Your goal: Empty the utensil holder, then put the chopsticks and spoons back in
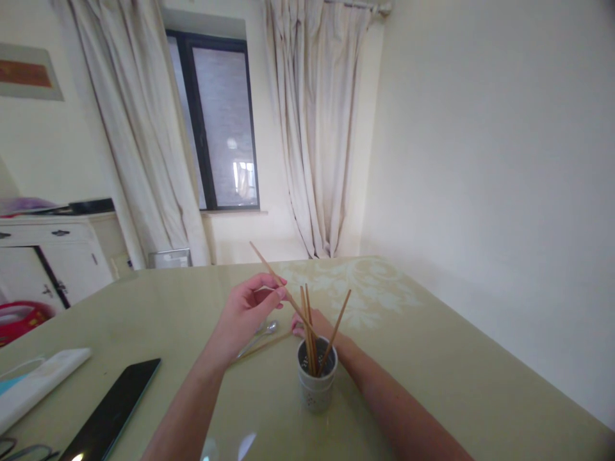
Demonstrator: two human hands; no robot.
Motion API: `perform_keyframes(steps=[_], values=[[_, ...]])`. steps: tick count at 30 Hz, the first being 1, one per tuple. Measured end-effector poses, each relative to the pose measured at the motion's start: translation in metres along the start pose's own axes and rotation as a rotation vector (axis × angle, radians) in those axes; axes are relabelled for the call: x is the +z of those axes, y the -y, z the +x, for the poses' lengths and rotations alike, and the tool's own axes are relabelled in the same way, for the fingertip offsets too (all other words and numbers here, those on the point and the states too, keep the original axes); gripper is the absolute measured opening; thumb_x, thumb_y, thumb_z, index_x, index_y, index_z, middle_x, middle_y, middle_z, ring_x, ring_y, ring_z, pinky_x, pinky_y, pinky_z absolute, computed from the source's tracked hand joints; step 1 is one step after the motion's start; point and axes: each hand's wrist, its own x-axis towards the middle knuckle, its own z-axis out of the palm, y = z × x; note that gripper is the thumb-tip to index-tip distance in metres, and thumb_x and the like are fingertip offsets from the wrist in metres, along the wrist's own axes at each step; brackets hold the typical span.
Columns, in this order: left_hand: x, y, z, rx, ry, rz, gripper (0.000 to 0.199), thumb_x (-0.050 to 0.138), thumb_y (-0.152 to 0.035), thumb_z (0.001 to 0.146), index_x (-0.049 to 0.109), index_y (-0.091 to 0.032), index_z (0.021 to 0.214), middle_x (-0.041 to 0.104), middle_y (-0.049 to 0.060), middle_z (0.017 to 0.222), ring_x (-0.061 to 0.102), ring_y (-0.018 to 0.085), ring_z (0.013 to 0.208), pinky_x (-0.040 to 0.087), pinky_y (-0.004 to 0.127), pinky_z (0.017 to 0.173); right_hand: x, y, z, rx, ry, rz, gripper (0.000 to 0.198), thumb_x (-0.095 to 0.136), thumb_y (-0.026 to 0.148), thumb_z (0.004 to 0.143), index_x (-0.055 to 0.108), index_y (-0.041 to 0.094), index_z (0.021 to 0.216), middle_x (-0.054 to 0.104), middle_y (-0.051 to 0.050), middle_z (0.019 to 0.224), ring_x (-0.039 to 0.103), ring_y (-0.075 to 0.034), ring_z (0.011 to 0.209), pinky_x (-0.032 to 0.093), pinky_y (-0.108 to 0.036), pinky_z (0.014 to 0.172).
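My left hand (252, 304) pinches a wooden chopstick (266, 262) between thumb and fingers. That chopstick slants down to the right, its lower end at the mouth of a grey-white utensil holder (317, 384) with small holes. Several more chopsticks (342, 312) stand in the holder, leaning different ways. Behind it, my right hand (319, 321) is partly hidden by the upright chopsticks. Its fingertips are closed at the end of another chopstick (264, 346), which lies low over the table. Beside that one is a metal spoon (271, 327), partly covered by my left hand.
The greenish table (408, 378) has a pale floral pattern at its far side. On the left lie a black phone-like slab (115, 406), a white flat case (45, 384) and partly visible scissors (31, 448). A white cabinet (72, 250) and a red basket (24, 320) stand beyond.
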Motion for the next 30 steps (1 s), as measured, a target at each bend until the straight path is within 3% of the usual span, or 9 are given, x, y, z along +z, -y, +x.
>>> perform_keyframes(steps=[5,7,11,14,18,21,24,27,30], values=[[0.007,-0.003,-0.001,0.013,0.165,0.128,0.03,0.076,-0.05,0.088,0.071,-0.02,0.093,0.076,0.003,0.092,0.071,0.016,0.081,0.058,0.029,0.074,-0.03,-0.011,-0.031,0.021,-0.093,0.027,0.018,0.077,0.024,0.087,0.068,0.024,0.072,0.073,0.0,0.079,0.067,-0.02,0.08,0.05,-0.03,0.076],[0.01,-0.005,-0.002,0.029,0.195,0.182,0.028,0.074,-0.047,0.089,0.067,-0.021,0.095,0.074,0.002,0.09,0.069,0.016,0.08,0.055,0.026,0.069,-0.053,-0.017,-0.044,0.063,-0.153,0.032,0.023,0.074,0.028,0.09,0.064,0.023,0.07,0.069,0.0,0.07,0.063,-0.019,0.069,0.049,-0.03,0.069],[0.014,-0.005,-0.002,0.034,0.246,0.235,0.024,0.069,-0.045,0.092,0.061,-0.023,0.094,0.068,0.0,0.087,0.066,0.014,0.076,0.05,0.023,0.064,-0.11,-0.021,-0.062,0.137,-0.375,0.024,0.03,0.057,0.042,0.101,0.063,0.023,0.08,0.069,-0.001,0.072,0.063,-0.02,0.07,0.049,-0.03,0.068],[0.017,-0.001,-0.001,0.028,0.304,0.273,0.028,0.062,-0.048,0.097,0.063,-0.022,0.088,0.064,-0.002,0.079,0.061,0.014,0.073,0.048,0.024,0.065,-0.152,-0.005,-0.068,0.158,-0.596,-0.011,0.033,0.049,0.047,0.104,0.064,0.021,0.089,0.069,-0.003,0.079,0.065,-0.022,0.075,0.05,-0.033,0.073],[0.017,0.002,0.001,0.041,0.315,0.359,0.036,0.06,-0.053,0.099,0.066,-0.021,0.085,0.064,-0.001,0.075,0.059,0.015,0.07,0.046,0.026,0.065,-0.191,0.041,-0.072,0.081,-0.908,-0.086,0.028,0.056,0.045,0.104,0.067,0.02,0.098,0.071,-0.005,0.087,0.065,-0.021,0.078,0.052,-0.035,0.077],[0.015,0.002,-0.001,0.031,0.381,0.418,0.033,0.061,-0.051,0.098,0.071,-0.021,0.09,0.069,0.0,0.077,0.061,0.016,0.071,0.046,0.026,0.065,-0.202,0.081,-0.077,-0.058,-1.184,-0.136,0.022,0.062,0.041,0.105,0.069,0.021,0.098,0.072,-0.003,0.086,0.068,-0.019,0.075,0.054,-0.034,0.075],[0.014,0.001,-0.003,0.011,0.43,0.451,0.03,0.061,-0.048,0.099,0.072,-0.021,0.092,0.071,-0.001,0.078,0.062,0.016,0.072,0.046,0.026,0.065,-0.204,0.112,-0.084,-0.123,-1.363,-0.075,0.022,0.065,0.041,0.106,0.07,0.021,0.099,0.07,0.0,0.082,0.068,-0.017,0.07,0.055,-0.031,0.069],[0.014,0.001,-0.004,0.002,0.446,0.468,0.031,0.061,-0.049,0.1,0.072,-0.022,0.091,0.071,-0.001,0.078,0.062,0.015,0.072,0.045,0.027,0.065,-0.204,0.129,-0.09,-0.155,-1.396,-0.026,0.021,0.07,0.041,0.104,0.071,0.022,0.097,0.07,0.001,0.08,0.067,-0.016,0.066,0.055,-0.03,0.064],[0.014,0.002,-0.004,-0.001,0.438,0.502,0.035,0.057,-0.051,0.102,0.071,-0.021,0.089,0.07,-0.002,0.077,0.061,0.015,0.07,0.043,0.027,0.064,-0.206,0.137,-0.094,-0.136,-1.31,-0.013,0.019,0.073,0.039,0.102,0.073,0.023,0.094,0.069,0.002,0.075,0.066,-0.015,0.064,0.054,-0.028,0.062]])
